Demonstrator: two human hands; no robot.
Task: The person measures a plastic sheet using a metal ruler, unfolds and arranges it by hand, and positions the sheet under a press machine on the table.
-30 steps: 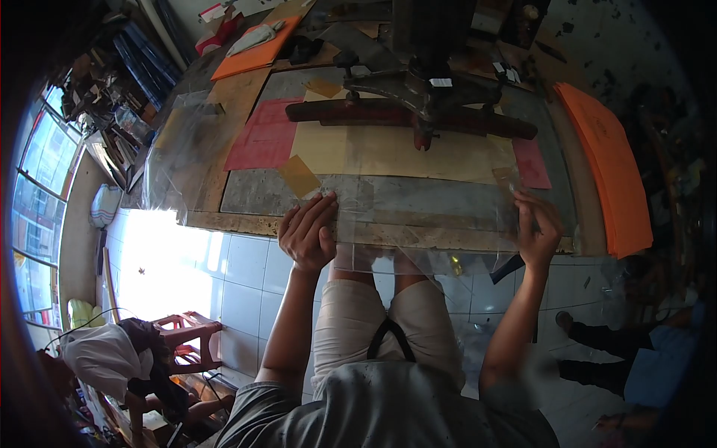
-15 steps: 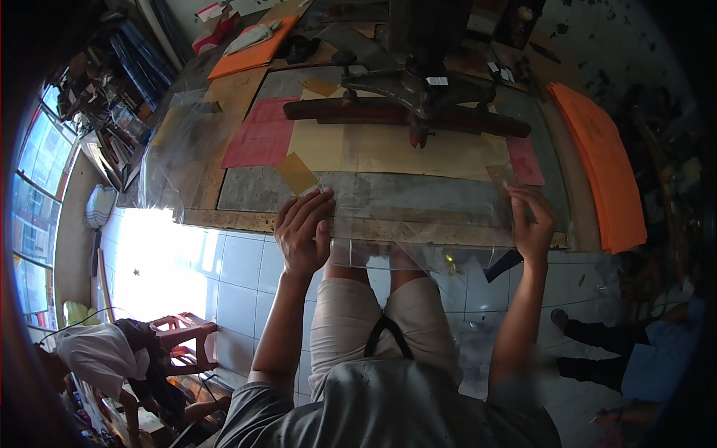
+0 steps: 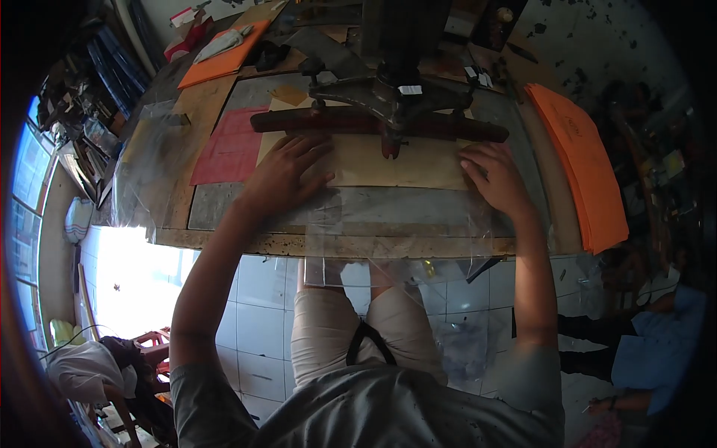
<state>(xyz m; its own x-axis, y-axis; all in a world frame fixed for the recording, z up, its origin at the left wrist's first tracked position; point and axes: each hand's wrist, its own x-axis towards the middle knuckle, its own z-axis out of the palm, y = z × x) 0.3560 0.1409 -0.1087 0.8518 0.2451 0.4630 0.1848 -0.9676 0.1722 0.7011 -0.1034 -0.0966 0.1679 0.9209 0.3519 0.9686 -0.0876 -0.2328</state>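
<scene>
Reached from bench [image 3: 213, 238] edge to yellow sheet [image 3: 396, 166] with left hand [image 3: 287, 168], grip apart, and right hand [image 3: 497, 178], grip impossible to tell.

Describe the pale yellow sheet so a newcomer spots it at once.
On the worktable, find the long dark bar. On its near side, between the left hand and right hand, shows the pale yellow sheet. Its colour sets it apart from the red sheet at left.
</scene>
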